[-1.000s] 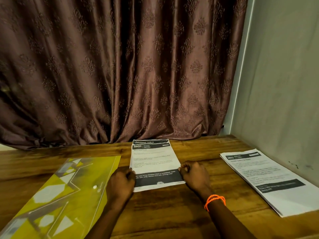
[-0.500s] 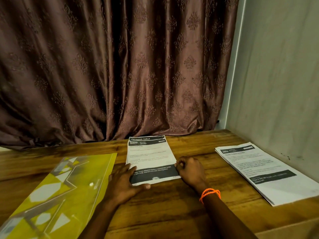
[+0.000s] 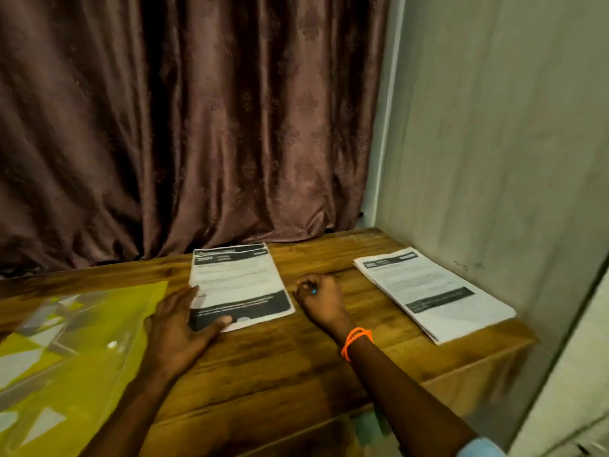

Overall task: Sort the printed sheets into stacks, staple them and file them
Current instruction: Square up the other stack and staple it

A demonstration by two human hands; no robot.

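Note:
A stack of printed sheets (image 3: 238,278) with black header and footer bands lies in the middle of the wooden table (image 3: 280,367). My left hand (image 3: 178,328) lies flat at its near left corner, fingers along the left edge and thumb pressing the footer band. My right hand (image 3: 321,298), with an orange band at the wrist, rests on the table just right of the stack, fingers curled, clear of the paper. A small blue speck shows among its fingers; what it is cannot be made out. A second printed stack (image 3: 428,293) lies at the right.
A yellow plastic file folder (image 3: 66,341) with white shapes lies at the left of the table. A brown patterned curtain (image 3: 197,127) hangs behind the table. A grey wall (image 3: 494,143) closes the right side, and the table's right edge is near the second stack.
My right hand has come off the middle stack's right edge and moved to the right onto the table. My left hand has opened from a curled grip and lies flat on the stack's corner.

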